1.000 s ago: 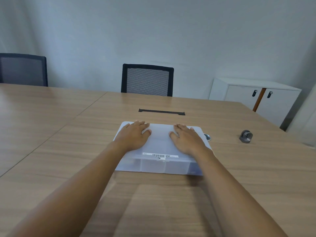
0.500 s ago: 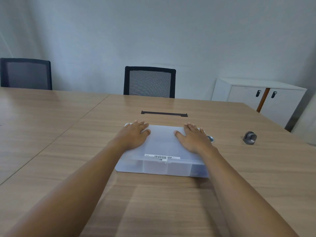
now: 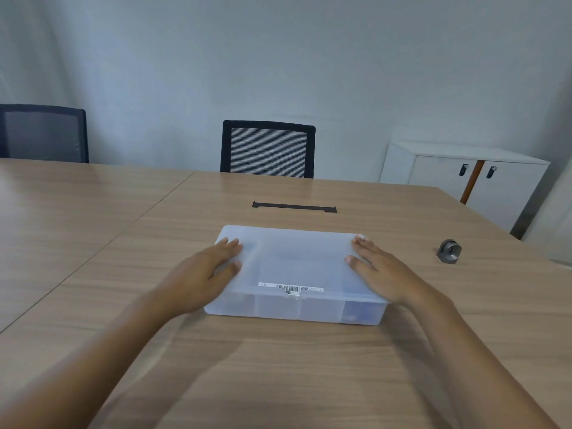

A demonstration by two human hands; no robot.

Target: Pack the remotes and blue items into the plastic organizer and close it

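Observation:
The translucent plastic organizer [image 3: 294, 267] lies on the wooden table with its lid down and a barcode label along the near edge. A faint blue shape shows through its front right wall; the rest of its contents are hidden. My left hand [image 3: 201, 274] rests flat over the lid's left edge, fingers spread. Over the lid's right edge lies my right hand [image 3: 380, 270], also flat, holding nothing.
A small grey round object [image 3: 449, 251] sits on the table to the right of the organizer. A black cable slot [image 3: 294, 207] lies beyond it. Two mesh chairs [image 3: 267, 149] stand at the far edge, and a white cabinet [image 3: 470, 178] stands at the right.
Both hands have slid apart from the middle of the lid to its left and right edges. The head view has shifted slightly.

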